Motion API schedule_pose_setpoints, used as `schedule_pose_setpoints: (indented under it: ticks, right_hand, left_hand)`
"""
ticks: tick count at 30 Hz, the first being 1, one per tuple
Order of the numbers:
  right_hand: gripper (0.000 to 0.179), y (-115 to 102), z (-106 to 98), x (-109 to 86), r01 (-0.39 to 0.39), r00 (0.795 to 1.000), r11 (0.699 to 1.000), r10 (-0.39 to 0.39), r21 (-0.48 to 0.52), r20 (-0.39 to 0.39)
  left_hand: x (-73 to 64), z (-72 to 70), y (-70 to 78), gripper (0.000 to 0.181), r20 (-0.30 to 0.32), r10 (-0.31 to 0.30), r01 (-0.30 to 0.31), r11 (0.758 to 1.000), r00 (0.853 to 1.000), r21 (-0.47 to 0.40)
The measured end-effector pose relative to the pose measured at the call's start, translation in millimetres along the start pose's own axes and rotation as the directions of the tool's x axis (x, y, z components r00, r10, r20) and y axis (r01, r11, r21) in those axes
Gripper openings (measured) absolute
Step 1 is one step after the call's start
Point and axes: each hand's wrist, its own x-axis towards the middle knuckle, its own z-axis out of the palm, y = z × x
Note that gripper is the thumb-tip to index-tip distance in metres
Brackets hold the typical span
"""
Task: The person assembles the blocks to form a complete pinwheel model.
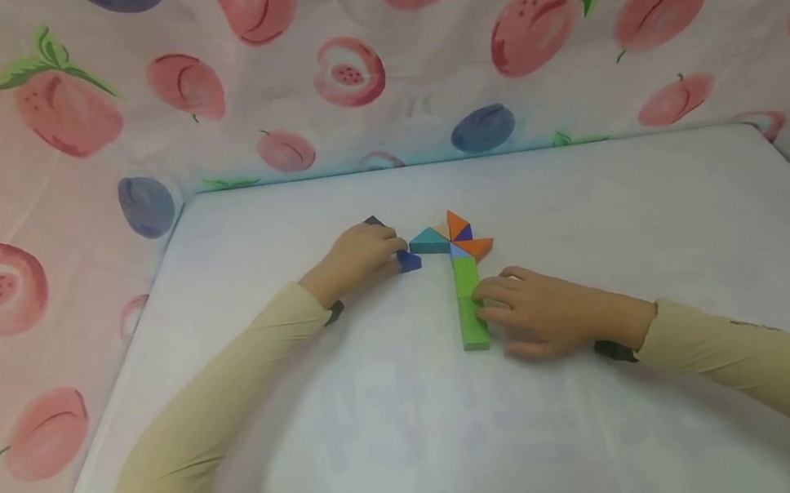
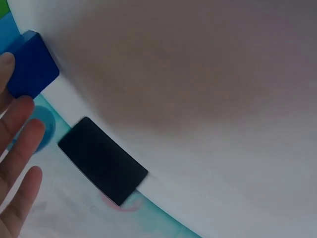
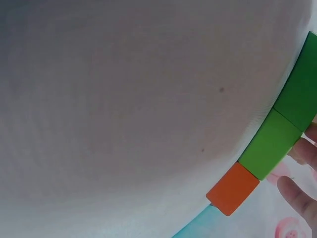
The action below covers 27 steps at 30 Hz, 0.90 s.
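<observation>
My left hand [image 1: 359, 255] pinches a blue block [image 1: 408, 261] at the table's middle, thumb and a finger at its edges in the left wrist view, other fingers spread. A dark block [image 2: 101, 161] stands just beyond that hand. To the right lies a flat pinwheel of triangular blocks: teal [image 1: 428, 242], orange [image 1: 457, 226], a second orange [image 1: 476, 247], purple [image 1: 465, 234], light blue [image 1: 458, 251] and pale wood [image 1: 441, 230]. Two green blocks [image 1: 472, 323] run end to end below it as a stem. My right hand [image 1: 539, 311] rests its loosely bent fingertips along the stem's right side.
A white-covered table [image 1: 361, 448] carries everything. Behind and to the sides hangs a fruit-printed cloth [image 1: 409, 56], meeting the table at its back edge. Black wrist devices [image 1: 615, 351] show under the sleeves.
</observation>
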Motion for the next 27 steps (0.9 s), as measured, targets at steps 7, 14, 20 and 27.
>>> schedule_pose_setpoints:
  ticks: [7,14,20,27]
  right_hand:
    - [0.046,1,0,-1.4,-0.008,1.000,1.000,0.008,-0.006,0.009]
    - [0.045,1,0,-1.3,0.008,1.000,1.000,-0.008,-0.007,-0.018]
    - [0.045,0,-1,-1.4,-0.003,1.000,1.000,0.003,-0.005,0.004]
    - [0.045,0,-1,-2.4,-0.009,1.000,1.000,0.009,0.000,0.009]
  left_hand:
    - [18.5,-3.5,17.8,0.024,0.004,-0.029,0.029,0.995,1.000,0.098]
    - [26.6,-0.9,25.6,0.026,-0.014,-0.052,0.054,0.989,0.999,0.139]
    - [23.2,-3.0,27.2,0.017,-0.024,-0.051,0.053,0.992,0.998,0.112]
    - [20.8,-6.2,22.2,0.023,-0.018,0.100,-0.093,0.969,0.995,0.230]
